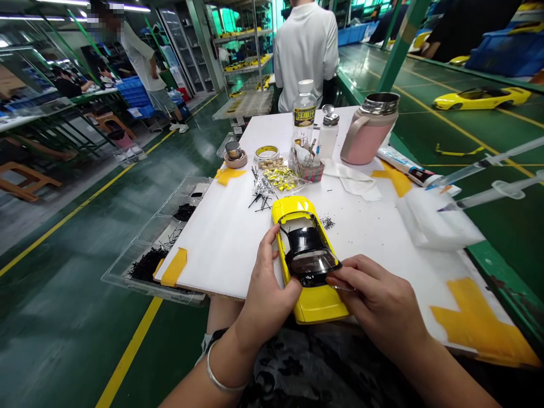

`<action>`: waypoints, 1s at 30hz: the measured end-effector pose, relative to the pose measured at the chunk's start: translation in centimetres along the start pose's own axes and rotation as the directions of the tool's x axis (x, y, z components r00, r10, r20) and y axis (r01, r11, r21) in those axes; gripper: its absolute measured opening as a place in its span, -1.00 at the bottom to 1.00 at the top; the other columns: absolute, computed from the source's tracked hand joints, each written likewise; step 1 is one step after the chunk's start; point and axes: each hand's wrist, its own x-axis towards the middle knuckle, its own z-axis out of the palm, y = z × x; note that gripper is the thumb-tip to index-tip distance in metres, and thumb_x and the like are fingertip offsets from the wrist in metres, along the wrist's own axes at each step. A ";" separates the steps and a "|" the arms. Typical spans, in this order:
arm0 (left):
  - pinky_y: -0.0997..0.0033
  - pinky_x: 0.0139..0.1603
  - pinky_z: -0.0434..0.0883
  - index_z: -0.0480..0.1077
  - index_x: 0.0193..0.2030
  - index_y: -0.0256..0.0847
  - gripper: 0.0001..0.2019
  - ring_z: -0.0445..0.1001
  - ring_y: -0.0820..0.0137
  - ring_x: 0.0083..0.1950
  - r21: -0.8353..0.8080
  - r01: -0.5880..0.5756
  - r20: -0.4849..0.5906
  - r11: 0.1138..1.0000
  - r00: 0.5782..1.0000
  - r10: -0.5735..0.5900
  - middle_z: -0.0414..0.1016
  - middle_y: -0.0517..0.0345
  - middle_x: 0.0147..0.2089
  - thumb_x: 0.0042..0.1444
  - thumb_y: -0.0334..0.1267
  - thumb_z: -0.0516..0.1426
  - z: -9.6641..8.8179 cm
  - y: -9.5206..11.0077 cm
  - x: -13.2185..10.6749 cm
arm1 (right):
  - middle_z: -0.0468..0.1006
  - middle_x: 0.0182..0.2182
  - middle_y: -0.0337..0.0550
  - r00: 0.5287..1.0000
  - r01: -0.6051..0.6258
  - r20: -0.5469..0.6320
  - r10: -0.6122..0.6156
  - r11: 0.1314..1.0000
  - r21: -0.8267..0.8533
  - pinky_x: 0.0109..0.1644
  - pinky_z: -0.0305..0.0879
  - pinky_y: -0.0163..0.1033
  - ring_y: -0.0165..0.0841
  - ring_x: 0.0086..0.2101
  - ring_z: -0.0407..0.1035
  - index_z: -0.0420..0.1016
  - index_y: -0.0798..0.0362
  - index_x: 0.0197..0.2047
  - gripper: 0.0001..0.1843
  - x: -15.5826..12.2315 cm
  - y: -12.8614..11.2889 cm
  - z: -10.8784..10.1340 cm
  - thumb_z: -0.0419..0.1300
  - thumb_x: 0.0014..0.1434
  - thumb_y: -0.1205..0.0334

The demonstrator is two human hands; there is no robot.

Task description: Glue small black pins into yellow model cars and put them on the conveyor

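A yellow model car body (312,306) lies on the white board, its nose pointing away from me and its roof opening facing up. A black, glossy window-and-roof piece (308,255) sits in the opening, tilted up at the near end. My left hand (266,277) grips the car's left side, with the fingers reaching the black piece. My right hand (376,289) comes in from the right and pinches the near edge of the black piece. Part of the car's underside is hidden.
Around the car on the white board (212,238) lie black pins, gold packets, tape, bottles and a pink flask (368,133). Syringes and white foam lie at the right. A plastic tray (144,266) holds black parts. A co-worker (306,56) stands beyond.
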 end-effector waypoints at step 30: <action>-0.07 0.50 0.15 0.09 0.45 -0.09 -0.22 0.14 0.04 0.51 -0.003 -0.029 -0.012 1.000 0.999 0.029 0.14 -0.04 0.51 0.06 -0.45 0.15 0.3 -0.6 0.1 | 0.52 -0.16 -0.11 0.994 0.065 0.092 -0.066 0.998 0.010 -0.30 0.35 -0.32 -0.41 -0.33 0.47 0.57 0.03 0.06 -0.79 -1.6 1.7 -0.8 0.17 0.43 0.38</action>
